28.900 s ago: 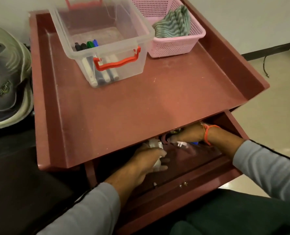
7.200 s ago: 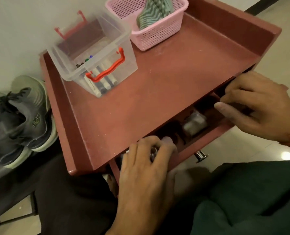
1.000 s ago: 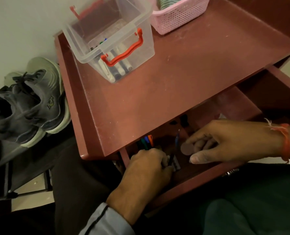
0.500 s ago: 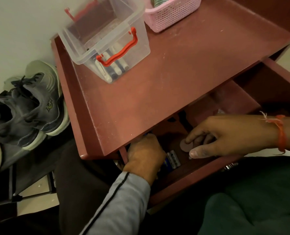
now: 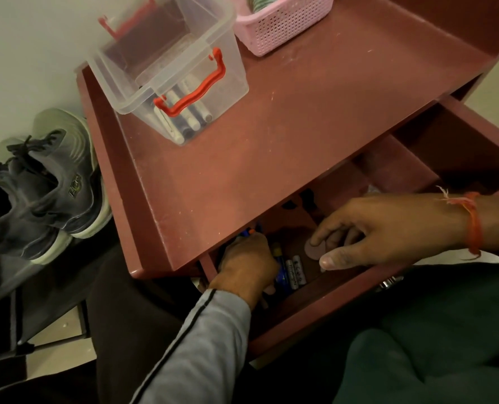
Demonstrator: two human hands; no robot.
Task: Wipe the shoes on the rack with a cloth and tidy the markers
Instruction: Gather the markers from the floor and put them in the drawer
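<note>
Grey sleeve fabric covers the left forearm nearest the camera, and the left hand [image 5: 246, 265] reaches down into the open drawer [image 5: 315, 313], its fingers curled round a bundle of markers [image 5: 249, 232] whose blue and orange caps poke out just beyond the knuckles. That grip looks like a gathering hold, several pens taken at once so they can go up together. Just to the right of this hand lie a few small batteries [image 5: 296, 272] and a blue pen on the drawer floor, loose and apart from the bundle.

On the far side of the batteries the right hand [image 5: 388, 231] rests over the drawer, an orange thread at its wrist; its forefinger and thumb hold a flat round disc [image 5: 313, 249], seemingly lifting clutter aside so more markers can be found. Whether the disc is fully off the drawer floor I cannot tell.

Beyond both hands spreads the reddish worktop [image 5: 286, 141]. Further back, ahead of the left hand, stands a clear plastic box [image 5: 169, 65] with red handles, several markers already lying in its near corner, so it probably serves as their home. Behind the right hand sits a pink basket [image 5: 283, 27] holding the striped cloth [image 5: 260, 1], only partly in view. Away to the left of the left hand, grey shoes [image 5: 38, 185] wait on a low rack [image 5: 23, 345].
</note>
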